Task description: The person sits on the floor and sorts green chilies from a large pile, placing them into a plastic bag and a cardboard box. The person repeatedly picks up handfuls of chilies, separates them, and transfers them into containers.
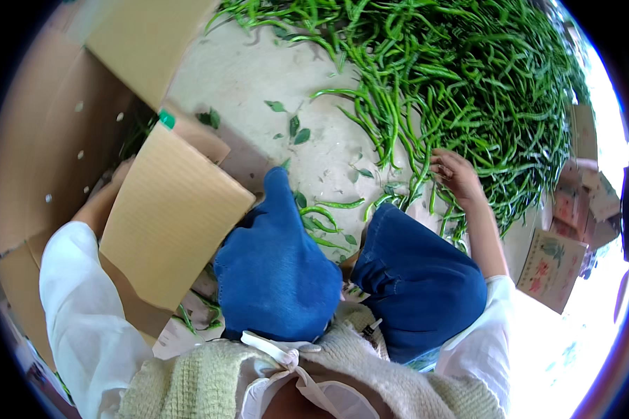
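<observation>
A large heap of long green chili peppers spreads over the floor at the upper right. My right hand is at the heap's near edge, its fingers curled beside the peppers; whether it grips one is unclear. To my left stands an open cardboard box with small round holes in its wall. My left hand reaches inside it, partly hidden by a raised flap. Dark green strands, probably peppers, show dimly within the box. What my left fingers touch cannot be seen.
Several loose peppers and fallen leaves lie on the pale floor ahead of my knees. Another box flap stands out at the upper left. Printed cartons are grouped at the far right, near bright light.
</observation>
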Demonstrator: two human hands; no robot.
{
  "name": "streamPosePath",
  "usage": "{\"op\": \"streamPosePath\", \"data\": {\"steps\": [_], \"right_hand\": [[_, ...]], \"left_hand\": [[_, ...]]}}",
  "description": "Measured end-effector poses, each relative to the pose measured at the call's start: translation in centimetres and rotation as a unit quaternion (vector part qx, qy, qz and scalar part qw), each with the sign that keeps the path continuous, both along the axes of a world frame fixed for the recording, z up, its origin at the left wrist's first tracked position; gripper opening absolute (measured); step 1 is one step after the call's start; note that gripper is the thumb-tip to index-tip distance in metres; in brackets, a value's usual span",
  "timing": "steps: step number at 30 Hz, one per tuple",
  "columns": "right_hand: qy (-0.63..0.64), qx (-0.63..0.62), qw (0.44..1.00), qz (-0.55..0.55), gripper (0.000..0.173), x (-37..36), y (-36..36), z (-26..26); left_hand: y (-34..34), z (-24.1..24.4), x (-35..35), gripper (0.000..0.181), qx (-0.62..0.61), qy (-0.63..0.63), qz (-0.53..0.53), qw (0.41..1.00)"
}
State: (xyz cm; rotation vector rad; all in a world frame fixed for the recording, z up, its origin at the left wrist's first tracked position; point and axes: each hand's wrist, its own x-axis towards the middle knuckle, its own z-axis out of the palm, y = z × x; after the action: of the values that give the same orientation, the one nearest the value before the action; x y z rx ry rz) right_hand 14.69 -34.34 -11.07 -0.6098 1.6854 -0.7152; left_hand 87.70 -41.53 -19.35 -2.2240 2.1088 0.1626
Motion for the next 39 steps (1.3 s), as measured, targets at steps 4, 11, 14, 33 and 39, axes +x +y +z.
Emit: {"op": "streamPosePath", "data": {"steps": [4,11,14,33,39], "right_hand": [[-0.075,0.087,0.993,-0.04,0.032,-1.2,2.7,-10.5],[0.372,-0.082,0.902,0.203,0.065,0.4,-3.4,-18.7],[0.446,-0.135,0.843,0.269,0.078,4.1,-7.5,-19.7],[0.388,-0.159,0.872,0.252,0.031,-1.1,13.9,-22.7],[0.311,-0.099,0.867,0.375,0.027,3.5,17.4,-22.8]], "left_hand": [[1.6,1.7,0.7,0.051,0.015,0.004,0.039,0.999],[0.0,2.3,0.3,0.041,0.059,0.022,0.084,0.994],[-0.9,4.6,1.3,0.036,0.057,0.022,0.102,0.993],[6.0,0.0,-50.3,0.024,0.398,-0.041,-0.498,0.77],[13.7,-14.5,-47.9,0.034,0.295,0.149,-0.354,0.875]]}}
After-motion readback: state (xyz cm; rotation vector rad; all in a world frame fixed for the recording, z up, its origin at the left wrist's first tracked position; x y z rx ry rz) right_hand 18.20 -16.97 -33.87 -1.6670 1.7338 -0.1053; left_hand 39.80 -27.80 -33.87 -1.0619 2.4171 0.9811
